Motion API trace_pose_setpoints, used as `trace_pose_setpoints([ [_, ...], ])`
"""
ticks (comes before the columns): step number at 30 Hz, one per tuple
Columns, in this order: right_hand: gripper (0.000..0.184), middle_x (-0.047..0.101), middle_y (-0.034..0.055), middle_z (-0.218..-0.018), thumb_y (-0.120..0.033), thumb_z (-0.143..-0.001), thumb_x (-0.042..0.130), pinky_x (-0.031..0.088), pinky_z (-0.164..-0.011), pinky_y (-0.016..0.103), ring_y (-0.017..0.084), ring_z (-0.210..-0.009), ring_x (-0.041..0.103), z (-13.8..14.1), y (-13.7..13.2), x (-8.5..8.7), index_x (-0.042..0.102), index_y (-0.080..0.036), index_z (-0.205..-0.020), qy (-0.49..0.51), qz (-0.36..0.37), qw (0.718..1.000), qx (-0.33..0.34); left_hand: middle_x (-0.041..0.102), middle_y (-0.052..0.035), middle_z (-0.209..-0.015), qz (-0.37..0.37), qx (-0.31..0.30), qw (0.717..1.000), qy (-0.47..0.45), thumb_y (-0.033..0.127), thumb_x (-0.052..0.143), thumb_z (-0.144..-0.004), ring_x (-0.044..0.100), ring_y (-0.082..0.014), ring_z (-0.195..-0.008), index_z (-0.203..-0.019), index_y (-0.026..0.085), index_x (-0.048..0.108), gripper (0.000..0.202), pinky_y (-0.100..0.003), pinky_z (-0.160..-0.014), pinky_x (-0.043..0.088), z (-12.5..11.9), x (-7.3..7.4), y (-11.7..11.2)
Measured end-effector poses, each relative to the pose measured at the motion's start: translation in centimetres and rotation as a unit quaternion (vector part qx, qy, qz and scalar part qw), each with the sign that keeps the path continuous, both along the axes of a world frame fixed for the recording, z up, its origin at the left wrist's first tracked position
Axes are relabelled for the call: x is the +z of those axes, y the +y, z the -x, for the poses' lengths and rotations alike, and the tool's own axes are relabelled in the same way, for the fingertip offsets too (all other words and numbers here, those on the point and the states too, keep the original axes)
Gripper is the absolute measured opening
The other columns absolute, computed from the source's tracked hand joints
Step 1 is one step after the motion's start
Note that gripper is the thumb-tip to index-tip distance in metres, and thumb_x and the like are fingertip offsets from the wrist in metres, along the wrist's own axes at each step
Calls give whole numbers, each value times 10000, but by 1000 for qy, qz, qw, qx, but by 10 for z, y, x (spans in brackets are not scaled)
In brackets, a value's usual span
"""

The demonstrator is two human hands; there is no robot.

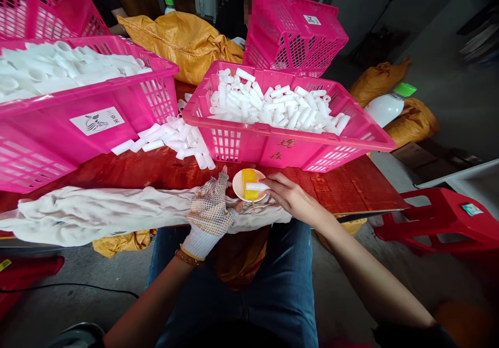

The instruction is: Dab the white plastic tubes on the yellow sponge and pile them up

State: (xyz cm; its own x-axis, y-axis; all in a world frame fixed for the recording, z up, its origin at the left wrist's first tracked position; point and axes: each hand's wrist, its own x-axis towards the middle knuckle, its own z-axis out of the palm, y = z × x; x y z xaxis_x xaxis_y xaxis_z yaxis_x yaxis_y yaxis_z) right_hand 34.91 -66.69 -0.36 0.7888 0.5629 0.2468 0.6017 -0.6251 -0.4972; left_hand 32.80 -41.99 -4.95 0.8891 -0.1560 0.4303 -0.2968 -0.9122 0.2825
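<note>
Lap: your blue jeans (pixel 273 280) lie closest, with a crumpled white cloth (pixel 97 218) draped along the table edge ahead.
Right grip: your bare right hand (pixel 292 196) is nearly closed, pinching a white tube (pixel 255 186) with its end lying across a yellow block (pixel 249 177) on a small saucer (pixel 237 186).
Left grip: your gloved left hand (pixel 208 210) stands open just beside the saucer, holding nothing that shows.
Progress: one tube is in hand; heaped tubes (pixel 273 104) fill the front pink basket (pixel 280 153), more fill the left basket (pixel 47 140), and loose tubes (pixel 167 137) lie on the red table (pixel 343 187). You cannot tell which are finished.
</note>
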Motion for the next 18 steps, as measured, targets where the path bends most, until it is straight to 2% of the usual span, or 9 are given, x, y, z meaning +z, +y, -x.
trace_pose_setpoints([
  [4, 379, 575, 143, -1275, -284, -1033, 503, 552, -1030, 434, 269, -1186, 628, -1, 1, 4, 538, -207, -1402, -5, -27, 1000, -5, 700, -147, -1260, 11, 3, 1000, -18, 633, 609, -893, 616, -361, -1217, -1530, 194, 390, 804, -501, -1029, 466, 1, -1, 0],
  [8, 315, 615, 135, -1204, -265, -1051, 451, 560, -999, 432, 255, -1114, 659, -2, 0, 7, 608, -201, -1317, 8, -28, 1000, 9, 656, -165, -1336, 13, -10, 998, -53, 611, 608, -904, 593, -360, -1258, -1557, 174, 333, 832, -504, -1061, 449, 0, -6, 0],
  [10, 343, 606, 138, -1250, -271, -1056, 439, 546, -1020, 438, 256, -1155, 643, -3, -1, 8, 580, -208, -1363, 21, -24, 999, 14, 659, -162, -1331, 10, -13, 998, -63, 591, 599, -916, 578, -359, -1279, -1567, 179, 315, 821, -504, -1061, 448, -1, -9, 1],
  [14, 439, 560, 142, -1329, -295, -1020, 535, 531, -1040, 439, 267, -1234, 598, -3, -1, 9, 481, -234, -1452, 22, -45, 999, 11, 651, -162, -1346, 6, -12, 998, -68, 590, 587, -918, 575, -365, -1280, -1570, 181, 318, 816, -506, -1038, 459, -1, -13, 2],
  [18, 319, 621, 129, -1235, -270, -1047, 457, 545, -998, 413, 256, -1154, 642, -3, -1, 10, 601, -233, -1330, 16, -45, 999, 24, 648, -166, -1350, -8, -5, 999, -47, 588, 595, -907, 593, -385, -1246, -1531, 184, 408, 767, -525, -1027, 463, -1, -14, 3],
])
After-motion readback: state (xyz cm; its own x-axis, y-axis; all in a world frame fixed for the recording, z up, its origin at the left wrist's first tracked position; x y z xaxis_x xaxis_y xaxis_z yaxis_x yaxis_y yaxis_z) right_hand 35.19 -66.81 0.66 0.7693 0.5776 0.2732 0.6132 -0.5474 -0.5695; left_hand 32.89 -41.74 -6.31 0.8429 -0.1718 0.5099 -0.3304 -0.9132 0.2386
